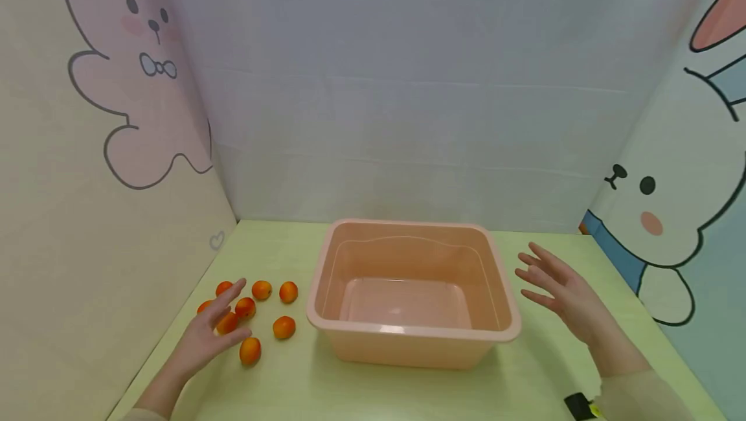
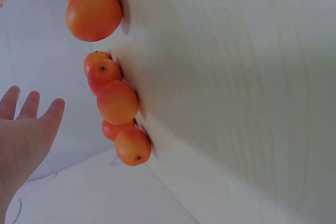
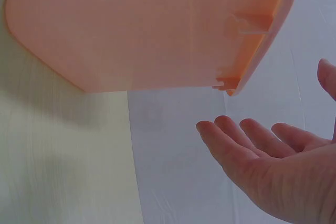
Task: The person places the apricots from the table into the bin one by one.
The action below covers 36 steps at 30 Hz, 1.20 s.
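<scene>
My left hand [image 1: 201,338] hovers over a loose group of round orange-red fruits on the left of the table, fingers spread and holding nothing. One fruit [image 1: 250,351] lies just below the thumb, and another fruit [image 1: 283,327] sits to its right. Part of the group is hidden behind the hand in the head view. In the left wrist view, the fingers stay apart from the nearest fruit [image 2: 117,102]. A pink plastic basin [image 1: 402,348] stands mid-table with nothing inside. To its right, my right hand [image 1: 562,295] is raised with loosely extended fingers, apart from the basin wall [image 3: 131,30].
The pale green table [image 1: 280,388] meets a white cloth backdrop [image 1: 373,116] at the back. Side panels with a cartoon bear [image 1: 134,116] and a cartoon rabbit [image 1: 693,214] flank it. A small black object [image 1: 579,406] lies by the right sleeve.
</scene>
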Tool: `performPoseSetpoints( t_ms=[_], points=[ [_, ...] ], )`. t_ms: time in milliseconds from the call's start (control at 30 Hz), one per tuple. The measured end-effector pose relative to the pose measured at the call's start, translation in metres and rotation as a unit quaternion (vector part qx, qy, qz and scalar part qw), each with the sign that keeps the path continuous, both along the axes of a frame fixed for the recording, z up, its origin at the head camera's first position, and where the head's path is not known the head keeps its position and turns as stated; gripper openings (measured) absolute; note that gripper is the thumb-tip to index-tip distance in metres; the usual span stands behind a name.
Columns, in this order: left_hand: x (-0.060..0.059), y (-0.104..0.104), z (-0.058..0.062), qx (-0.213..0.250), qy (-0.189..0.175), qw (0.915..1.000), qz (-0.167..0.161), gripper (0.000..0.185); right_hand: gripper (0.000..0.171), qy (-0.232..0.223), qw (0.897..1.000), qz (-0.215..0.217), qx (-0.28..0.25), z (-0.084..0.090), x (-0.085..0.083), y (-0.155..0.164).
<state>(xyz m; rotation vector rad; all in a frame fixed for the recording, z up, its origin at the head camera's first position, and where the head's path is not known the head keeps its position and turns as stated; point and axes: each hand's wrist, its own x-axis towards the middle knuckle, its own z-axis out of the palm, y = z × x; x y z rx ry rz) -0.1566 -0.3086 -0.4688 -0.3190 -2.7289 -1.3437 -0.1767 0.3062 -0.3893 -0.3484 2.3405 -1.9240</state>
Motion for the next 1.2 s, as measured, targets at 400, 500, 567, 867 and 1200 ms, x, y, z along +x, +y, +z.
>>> performPoseSetpoints(
  t_ms=[400,500,567,867,1200],
  points=[
    [-0.002,-0.018,-0.020,0.044,0.009,0.9925,-0.114,0.078,0.066,-0.138,0.981,0.079,-0.108,-0.001,-0.016,0.000],
    [-0.004,-0.022,-0.027,0.063,0.009,0.9869,-0.148,0.077,0.049,-0.177,0.970,0.092,-0.141,0.001,-0.018,0.000],
    [-0.005,-0.024,-0.030,0.074,-0.003,0.9848,-0.157,0.076,0.036,-0.194,0.960,0.106,-0.171,0.000,-0.019,0.000],
    [-0.006,-0.028,-0.033,0.110,-0.052,0.9738,-0.192,0.069,0.036,-0.214,0.944,0.129,-0.216,-0.001,-0.021,0.000],
    [-0.007,-0.034,-0.040,0.133,-0.111,0.9608,-0.216,0.066,0.035,-0.228,0.937,0.130,-0.231,0.002,-0.023,0.000]
  ],
)
